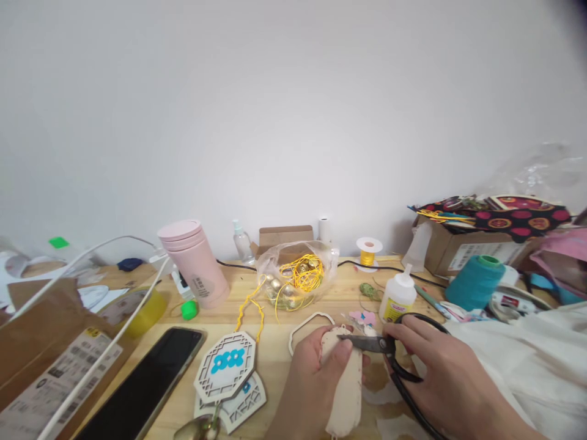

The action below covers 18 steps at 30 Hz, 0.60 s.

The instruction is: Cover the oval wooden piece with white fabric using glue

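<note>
My left hand (316,366) is closed around a pale, oblong piece of cream material (343,391) held over the wooden table (275,366). My right hand (435,366) grips black scissors (389,348) by their handles. The scissor blades point left and meet the top edge of the cream piece, near my left thumb.
A white octagonal lattice ornament (225,365) with blue centre and a phone (147,385) lie to the left. A pink tumbler (192,263), a bag of yellow cord (296,275), a glue bottle (397,296), a teal thread cone (474,281) and cardboard boxes (454,247) stand behind. White cloth (527,360) lies right.
</note>
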{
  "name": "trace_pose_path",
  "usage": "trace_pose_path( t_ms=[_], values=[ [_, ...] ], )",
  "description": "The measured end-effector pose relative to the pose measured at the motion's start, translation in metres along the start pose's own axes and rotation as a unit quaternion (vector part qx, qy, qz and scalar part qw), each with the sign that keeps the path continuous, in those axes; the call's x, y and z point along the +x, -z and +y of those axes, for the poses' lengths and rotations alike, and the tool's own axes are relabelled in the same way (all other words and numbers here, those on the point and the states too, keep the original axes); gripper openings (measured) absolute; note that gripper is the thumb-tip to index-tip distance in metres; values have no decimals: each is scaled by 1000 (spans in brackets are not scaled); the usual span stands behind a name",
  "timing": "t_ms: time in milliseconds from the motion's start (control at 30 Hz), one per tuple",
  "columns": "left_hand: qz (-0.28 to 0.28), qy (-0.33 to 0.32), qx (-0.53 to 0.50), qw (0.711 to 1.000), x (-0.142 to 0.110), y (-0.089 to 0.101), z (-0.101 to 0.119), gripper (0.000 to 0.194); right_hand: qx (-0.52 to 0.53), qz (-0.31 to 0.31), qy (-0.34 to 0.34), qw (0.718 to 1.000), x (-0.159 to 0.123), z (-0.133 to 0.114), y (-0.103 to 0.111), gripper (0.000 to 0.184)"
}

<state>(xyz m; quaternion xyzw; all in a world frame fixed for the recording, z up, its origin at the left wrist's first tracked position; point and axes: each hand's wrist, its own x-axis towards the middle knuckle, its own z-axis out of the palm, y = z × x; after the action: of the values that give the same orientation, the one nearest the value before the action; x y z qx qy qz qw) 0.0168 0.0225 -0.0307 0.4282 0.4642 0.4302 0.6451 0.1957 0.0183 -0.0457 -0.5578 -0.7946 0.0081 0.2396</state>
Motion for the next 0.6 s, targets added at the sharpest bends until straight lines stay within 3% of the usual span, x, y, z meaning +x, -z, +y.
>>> trace_pose_path(
  t_ms=[167,333,600],
  values=[
    [-10,0,13,1000,-1,1,2,31,-4,23,18,1000,-1,0,0,32],
    [-23,-1,22,999,0,3,4,30,0,37,-4,999,-4,-5,-4,32],
    [-9,-2,26,1000,1,4,4,29,28,5,-30,999,0,-10,-6,32]
  ],
)
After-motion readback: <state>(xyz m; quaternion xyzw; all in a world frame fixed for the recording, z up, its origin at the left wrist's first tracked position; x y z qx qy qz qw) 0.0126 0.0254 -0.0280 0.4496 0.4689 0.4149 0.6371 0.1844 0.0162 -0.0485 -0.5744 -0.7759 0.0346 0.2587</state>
